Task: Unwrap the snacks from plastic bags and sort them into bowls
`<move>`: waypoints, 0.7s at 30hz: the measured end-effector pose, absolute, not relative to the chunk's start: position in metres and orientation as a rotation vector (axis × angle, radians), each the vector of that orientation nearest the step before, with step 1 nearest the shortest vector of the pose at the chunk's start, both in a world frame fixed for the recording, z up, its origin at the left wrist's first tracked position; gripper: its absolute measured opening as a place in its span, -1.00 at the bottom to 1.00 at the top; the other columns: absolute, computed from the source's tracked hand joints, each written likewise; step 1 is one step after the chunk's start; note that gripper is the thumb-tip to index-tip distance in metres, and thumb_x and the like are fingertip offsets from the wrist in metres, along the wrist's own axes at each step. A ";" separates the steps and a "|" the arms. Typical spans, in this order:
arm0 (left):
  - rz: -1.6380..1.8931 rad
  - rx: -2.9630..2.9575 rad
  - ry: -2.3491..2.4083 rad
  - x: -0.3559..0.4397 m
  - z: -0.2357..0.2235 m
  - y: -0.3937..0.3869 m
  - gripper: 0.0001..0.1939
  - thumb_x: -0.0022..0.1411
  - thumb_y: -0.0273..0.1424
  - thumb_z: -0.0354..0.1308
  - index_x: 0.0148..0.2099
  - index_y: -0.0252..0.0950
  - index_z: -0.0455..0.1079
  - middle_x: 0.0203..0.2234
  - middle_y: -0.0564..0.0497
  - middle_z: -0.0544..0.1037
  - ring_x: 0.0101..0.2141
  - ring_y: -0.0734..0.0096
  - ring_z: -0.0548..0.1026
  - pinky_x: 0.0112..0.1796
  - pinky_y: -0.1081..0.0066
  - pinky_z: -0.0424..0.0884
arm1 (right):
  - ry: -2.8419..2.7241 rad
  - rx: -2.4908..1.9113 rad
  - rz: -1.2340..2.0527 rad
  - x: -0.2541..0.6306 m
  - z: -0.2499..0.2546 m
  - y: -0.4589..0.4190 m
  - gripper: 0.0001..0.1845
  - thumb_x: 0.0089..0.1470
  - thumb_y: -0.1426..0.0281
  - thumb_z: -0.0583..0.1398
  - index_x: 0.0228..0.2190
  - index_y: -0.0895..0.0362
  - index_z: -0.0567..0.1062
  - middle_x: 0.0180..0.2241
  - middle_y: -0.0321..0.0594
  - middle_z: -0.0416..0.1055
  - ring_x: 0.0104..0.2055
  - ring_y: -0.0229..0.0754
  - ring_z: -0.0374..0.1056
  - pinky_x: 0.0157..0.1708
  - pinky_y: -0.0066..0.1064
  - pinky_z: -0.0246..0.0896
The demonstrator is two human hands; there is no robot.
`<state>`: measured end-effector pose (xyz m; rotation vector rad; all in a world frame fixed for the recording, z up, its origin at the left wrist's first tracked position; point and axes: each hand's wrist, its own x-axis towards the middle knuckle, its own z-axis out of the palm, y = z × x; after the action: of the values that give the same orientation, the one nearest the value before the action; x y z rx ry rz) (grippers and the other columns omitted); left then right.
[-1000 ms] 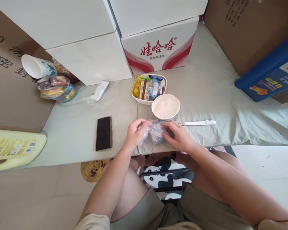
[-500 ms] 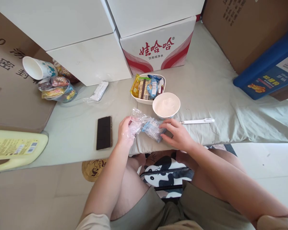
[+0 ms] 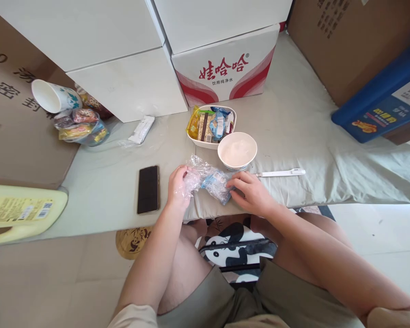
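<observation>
My left hand (image 3: 179,184) is closed on the crumpled end of a clear plastic bag (image 3: 194,176). Inside or beneath that film shows a small blue-and-white packet (image 3: 216,181), lying at the near edge of the covered surface. My right hand (image 3: 248,191) has curled fingers against the packet's right end, with thumb and fingertips at its edge. Just beyond the hands stands a white paper bowl (image 3: 237,150), its inside pale with something clear in it. Behind the bowl, a white oval tray (image 3: 205,145) holds several wrapped snacks.
A white knife-like tool with a slim handle (image 3: 283,173) lies right of my right hand. A phone (image 3: 148,189) rests to the left, below a white sachet (image 3: 142,130). Bagged snacks (image 3: 82,127) and a paper cup (image 3: 54,96) sit far left. Cartons (image 3: 225,68) line the back.
My right hand's fingers have drawn closer together and inward on the packet's right end. My left hand stays on the plastic; the surrounding things have not moved.
</observation>
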<state>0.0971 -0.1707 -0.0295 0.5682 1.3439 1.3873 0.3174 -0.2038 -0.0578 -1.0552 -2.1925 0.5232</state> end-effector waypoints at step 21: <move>1.352 0.655 1.341 0.100 -0.033 -0.169 -0.85 -0.04 -0.33 0.20 -0.52 -0.29 0.34 -0.59 0.09 0.42 -0.53 0.46 0.44 -0.44 0.45 0.41 | -2.144 -1.126 0.617 0.316 -0.057 -0.201 -0.77 0.20 0.43 0.11 -0.12 0.09 0.48 -0.33 -0.15 0.50 -0.25 -0.06 0.44 -0.22 -0.23 0.28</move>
<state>0.0997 -0.1689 -0.0326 0.6546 1.3415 1.3521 0.3158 -0.2015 -0.0569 -1.1259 -2.1440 0.6168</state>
